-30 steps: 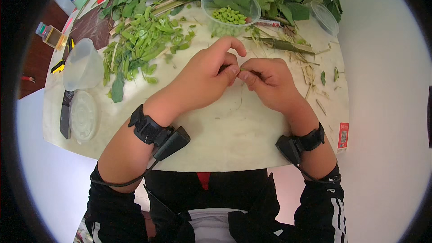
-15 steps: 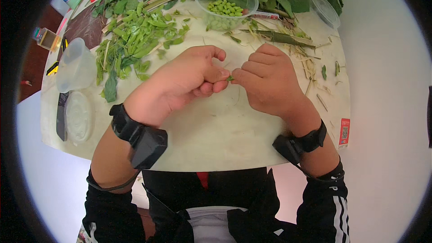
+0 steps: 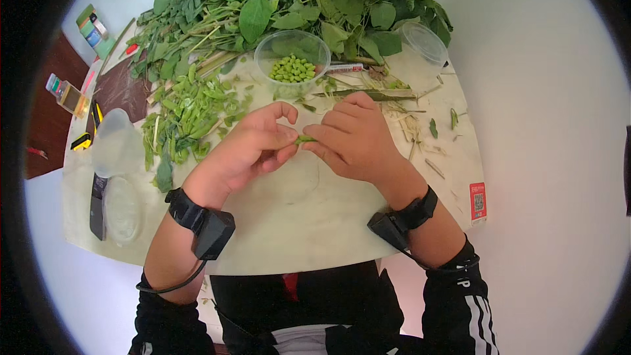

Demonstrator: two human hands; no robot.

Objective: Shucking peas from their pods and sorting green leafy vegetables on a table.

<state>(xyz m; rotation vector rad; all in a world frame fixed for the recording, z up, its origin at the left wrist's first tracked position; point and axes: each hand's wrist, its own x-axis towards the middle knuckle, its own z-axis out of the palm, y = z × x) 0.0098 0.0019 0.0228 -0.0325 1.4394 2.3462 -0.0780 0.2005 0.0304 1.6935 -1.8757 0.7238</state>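
Observation:
Between my fingertips, over the middle of the table, is a small green bean pod [image 3: 304, 139]. My left hand [image 3: 256, 141] pinches its left end between thumb and fingers, with the index finger curled above. On the other end, my right hand [image 3: 353, 137] grips with thumb and forefinger, its other fingers folded. Just beyond my hands stands a clear round tub [image 3: 261, 66] holding shelled green beans [image 3: 292, 70]. To the left of my left hand lies a heap of green pods [image 3: 197, 102].
Leafy bean stalks [image 3: 289, 6] cover the table's far side. On the left are an empty clear tub [image 3: 118, 144], a lid [image 3: 123, 210], a black-handled knife [image 3: 98, 207], a yellow cutter [image 3: 81, 142] and a bottle [image 3: 68, 97]. Another lid [image 3: 424, 43] and plant scraps [image 3: 411, 128] lie right.
The view has shifted, so more of the leafy stalks shows at the far side. Both hands still hold the pod, which is now more exposed between the fingertips.

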